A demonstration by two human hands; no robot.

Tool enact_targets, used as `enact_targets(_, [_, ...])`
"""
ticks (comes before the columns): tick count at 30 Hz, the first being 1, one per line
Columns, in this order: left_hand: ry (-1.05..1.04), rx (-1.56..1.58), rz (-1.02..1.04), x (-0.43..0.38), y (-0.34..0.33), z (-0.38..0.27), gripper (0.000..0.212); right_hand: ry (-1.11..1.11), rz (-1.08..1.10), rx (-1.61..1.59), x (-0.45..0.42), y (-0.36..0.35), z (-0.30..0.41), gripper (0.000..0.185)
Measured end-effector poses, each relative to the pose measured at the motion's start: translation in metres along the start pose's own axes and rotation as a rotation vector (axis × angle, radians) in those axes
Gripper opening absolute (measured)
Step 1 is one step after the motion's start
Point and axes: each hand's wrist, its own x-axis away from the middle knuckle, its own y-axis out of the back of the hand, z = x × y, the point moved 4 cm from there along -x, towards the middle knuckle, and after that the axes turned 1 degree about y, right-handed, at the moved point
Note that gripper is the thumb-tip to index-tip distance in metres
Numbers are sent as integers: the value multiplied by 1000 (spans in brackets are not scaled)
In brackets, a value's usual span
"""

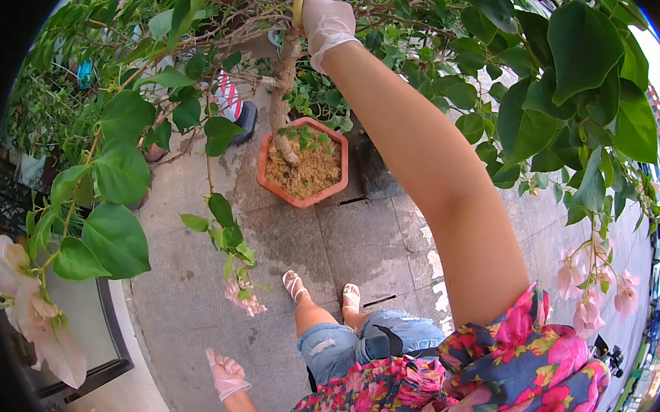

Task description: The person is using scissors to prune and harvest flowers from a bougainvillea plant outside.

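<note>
My right hand (326, 23), in a thin translucent glove, reaches up into the branches of a potted bougainvillea. It grips a yellow curved handle (299, 7); the rest of that object is hidden by the hand and twigs. Just below, the plant's bare trunk (285, 76) leans up out of a hexagonal terracotta-coloured pot (331, 193) on the paving. Low in the picture my left hand (229, 373), gloved the same way, hangs beside my body. One digit points out while the others curl loosely, and nothing shows in it.
Leafy stems with pale pink bracts hang at the left (35, 317) and right (591, 287). A red-and-white striped post (229, 97) on a dark base stands behind the pot. Glass door (78, 315) lies at lower left; parked vehicles (656, 320) line the far right.
</note>
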Motion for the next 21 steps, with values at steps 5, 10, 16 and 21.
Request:
enact_targets(5, [23, 39, -3, -4, 5, 0, 61, 151, 47, -231, -26, -11, 0, 24])
enact_targets(10, [9, -14, -13, -4, 13, -1, 61, 18, 128, -198, -36, -18, 5, 20])
enact_targets(16, [-45, -17, -52, -4, 24, -1, 59, -122, 63, -557, 42, -17, -10, 19])
enact_targets(21, [-83, 44, -37, 29, 27, 8, 57, -162, 303, -802, 167, -3, -58, 25])
